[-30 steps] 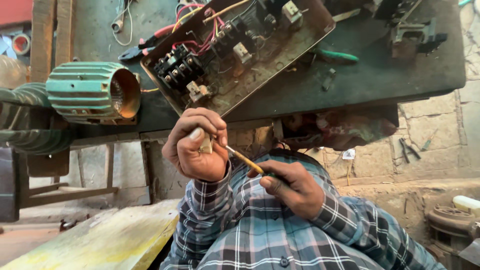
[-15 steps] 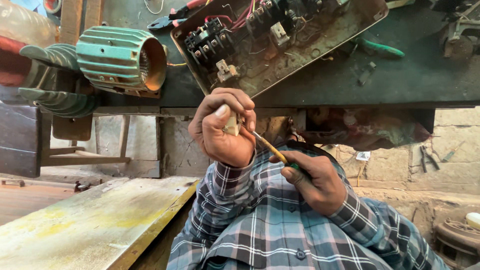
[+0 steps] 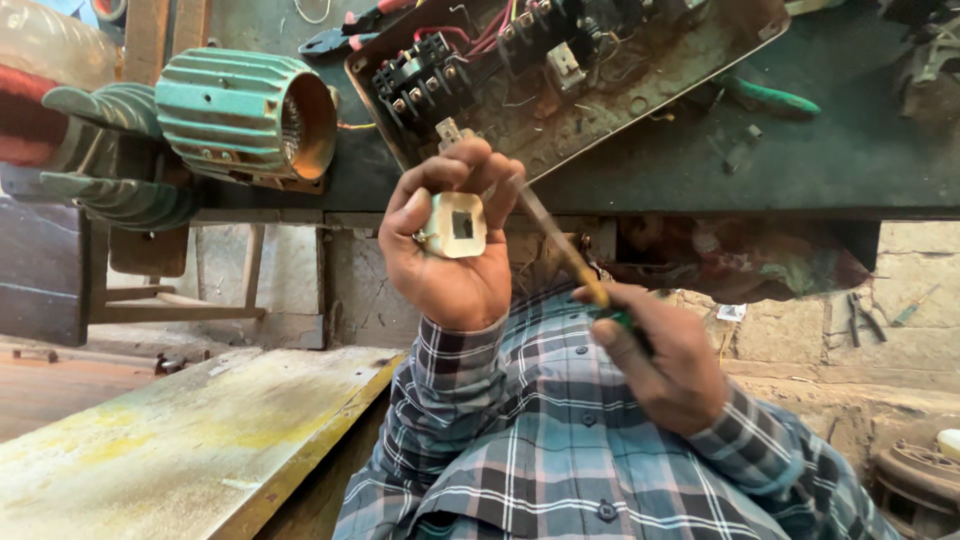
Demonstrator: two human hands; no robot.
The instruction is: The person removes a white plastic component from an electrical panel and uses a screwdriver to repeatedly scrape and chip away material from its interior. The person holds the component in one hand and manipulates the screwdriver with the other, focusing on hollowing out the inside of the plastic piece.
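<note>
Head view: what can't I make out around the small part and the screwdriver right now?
- Screwdriver tip: hidden behind the left hand's fingers, so whether it touches the small pale part is unclear.
- Screwdriver handle: mostly wrapped inside the right hand.
- Part's back face: covered by the palm.
- Open electrical box: top cut off by the frame edge; its terminals are too small to read.
- Green motor housing: interior in shadow.
</note>
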